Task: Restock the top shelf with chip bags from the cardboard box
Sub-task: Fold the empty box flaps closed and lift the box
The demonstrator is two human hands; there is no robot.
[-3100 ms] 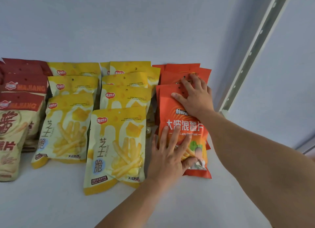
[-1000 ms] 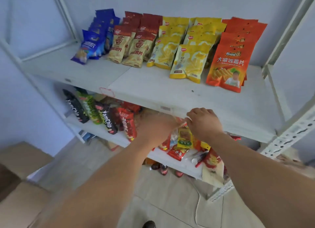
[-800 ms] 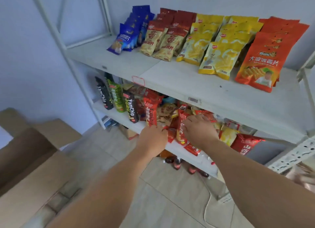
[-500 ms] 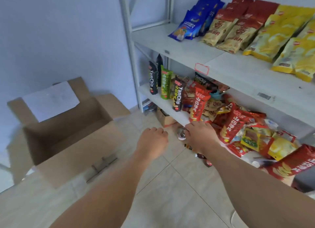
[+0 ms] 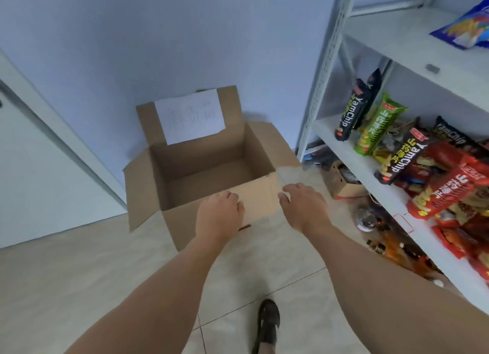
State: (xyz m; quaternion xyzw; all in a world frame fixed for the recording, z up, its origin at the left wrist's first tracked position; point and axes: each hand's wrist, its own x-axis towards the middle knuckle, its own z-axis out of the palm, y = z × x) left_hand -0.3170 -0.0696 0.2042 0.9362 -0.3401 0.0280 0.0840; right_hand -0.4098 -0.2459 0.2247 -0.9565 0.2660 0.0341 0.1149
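Observation:
An open cardboard box [image 5: 182, 221] stands on the tiled floor by the wall, and the part of its inside I can see holds no bags. My left hand [image 5: 219, 216] hovers in front of the box's near wall with loosely curled fingers, holding nothing. My right hand [image 5: 304, 205] is at the box's near right corner, relaxed and holding nothing. The top shelf [image 5: 397, 36] is at the upper right, with one blue chip bag [image 5: 465, 28] showing at the frame edge.
The lower shelf [image 5: 341, 152] holds black and green YamChip bags [image 5: 354, 110] and a heap of red snack bags [image 5: 449, 189]. Bottles [image 5: 389, 245] and a small carton [image 5: 344, 181] sit under it. A white paper [image 5: 190, 115] is stuck on the box's back flap. A door [image 5: 31, 168] is on the left. My foot [image 5: 268, 324] is on the tiles.
My hands left the orange bag on the top shelf and dropped toward the floor. My view swung left and down, from the shelf to the cardboard box.

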